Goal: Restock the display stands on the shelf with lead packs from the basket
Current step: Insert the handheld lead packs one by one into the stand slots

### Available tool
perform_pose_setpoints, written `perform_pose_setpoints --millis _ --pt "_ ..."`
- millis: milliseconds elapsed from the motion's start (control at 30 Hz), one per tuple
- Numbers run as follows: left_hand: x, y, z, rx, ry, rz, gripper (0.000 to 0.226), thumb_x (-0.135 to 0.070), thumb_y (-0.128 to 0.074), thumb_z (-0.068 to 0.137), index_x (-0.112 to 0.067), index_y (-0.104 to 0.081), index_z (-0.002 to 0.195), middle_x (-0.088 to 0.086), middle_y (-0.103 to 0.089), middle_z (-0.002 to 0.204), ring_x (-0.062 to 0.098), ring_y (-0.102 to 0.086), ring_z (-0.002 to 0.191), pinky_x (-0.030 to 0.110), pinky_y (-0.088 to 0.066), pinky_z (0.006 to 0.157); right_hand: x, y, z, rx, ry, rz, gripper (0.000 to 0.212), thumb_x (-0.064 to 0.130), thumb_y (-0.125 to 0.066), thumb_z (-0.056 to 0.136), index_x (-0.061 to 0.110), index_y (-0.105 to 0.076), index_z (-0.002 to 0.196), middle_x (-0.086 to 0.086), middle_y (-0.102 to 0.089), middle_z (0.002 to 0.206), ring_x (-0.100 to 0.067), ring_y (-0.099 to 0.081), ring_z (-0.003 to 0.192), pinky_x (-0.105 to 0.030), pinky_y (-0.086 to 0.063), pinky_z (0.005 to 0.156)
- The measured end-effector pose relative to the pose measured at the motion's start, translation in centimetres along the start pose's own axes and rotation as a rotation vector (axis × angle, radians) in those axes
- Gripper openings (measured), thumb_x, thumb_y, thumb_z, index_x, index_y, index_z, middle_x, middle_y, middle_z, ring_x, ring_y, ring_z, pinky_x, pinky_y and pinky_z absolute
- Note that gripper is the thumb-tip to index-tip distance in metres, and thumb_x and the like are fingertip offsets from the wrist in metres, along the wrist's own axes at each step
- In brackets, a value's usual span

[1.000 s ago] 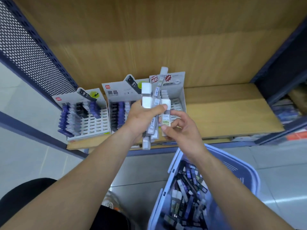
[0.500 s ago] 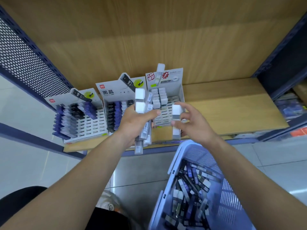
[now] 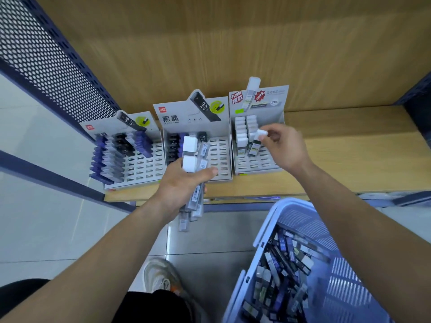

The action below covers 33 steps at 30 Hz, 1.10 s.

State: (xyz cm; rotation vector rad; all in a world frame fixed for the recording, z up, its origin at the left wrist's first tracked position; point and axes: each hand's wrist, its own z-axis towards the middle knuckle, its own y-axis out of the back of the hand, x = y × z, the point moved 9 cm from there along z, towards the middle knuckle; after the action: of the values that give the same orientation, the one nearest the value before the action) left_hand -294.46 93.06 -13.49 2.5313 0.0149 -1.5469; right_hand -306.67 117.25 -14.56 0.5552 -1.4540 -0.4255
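While in R hand, pack aslant.

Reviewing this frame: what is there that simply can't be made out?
Head view, the only one:
How many packs are in the bundle of lead packs: the left hand gripping it covers its middle.
Whether the white-capped pack pinched by the right hand is seated in the right stand: blurred.
The basket: cut off by the bottom edge, labels inside too small.
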Motion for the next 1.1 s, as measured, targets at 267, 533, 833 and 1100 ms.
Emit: perform_pose_setpoints --millis 267,533,833,1100 --pt "0.0 0.1 0.1 0.000 0.018 -0.025 0.018 -0.020 -0.084 0.082 -0.018 -0.070 0.093 -0.006 -0.069 0.069 0.016 -0.059 0.056 0.027 -0.052 0.055 0.6 0.4 0.6 -0.023 0.041 -0.043 0.020 0.014 -0.067 0.094 0.011 -0.074 0.114 0.008 -0.068 0.091 -0.006 -0.065 0.083 0.001 -0.040 0.071" --pt "0.0 0.0 0.2 -0.005 0.024 -0.024 0.020 -0.022 -0.084 0.081 -0.017 -0.069 0.093 -0.004 -0.068 0.070 0.016 -0.060 0.057 0.030 -0.054 0.058 1.0 0.1 0.6 0.015 0.109 -0.081 0.019 0.014 -0.069 0.093 0.014 -0.074 0.111 0.006 -0.069 0.097 -0.001 -0.063 0.081 -0.004 -0.047 0.078" --pt "-0.1 0.1 0.2 -0.015 0.013 -0.025 0.019 -0.022 -0.085 0.081 -0.021 -0.068 0.091 -0.006 -0.072 0.073 0.015 -0.061 0.058 0.030 -0.054 0.060 0.8 -1.2 -0.7 0.165 0.192 -0.198 0.015 0.016 -0.070 0.092 0.016 -0.075 0.106 -0.001 -0.069 0.102 -0.009 -0.064 0.084 -0.008 -0.041 0.076" --pt "0.1 0.2 0.3 -0.004 0.011 -0.039 0.020 -0.022 -0.084 0.081 -0.019 -0.070 0.094 -0.005 -0.071 0.073 0.016 -0.060 0.058 0.031 -0.054 0.063 0.3 -0.8 0.3 0.000 0.132 -0.358 0.014 0.026 -0.062 0.097 0.025 -0.064 0.111 0.002 -0.073 0.104 -0.025 -0.069 0.088 -0.039 -0.055 0.075"
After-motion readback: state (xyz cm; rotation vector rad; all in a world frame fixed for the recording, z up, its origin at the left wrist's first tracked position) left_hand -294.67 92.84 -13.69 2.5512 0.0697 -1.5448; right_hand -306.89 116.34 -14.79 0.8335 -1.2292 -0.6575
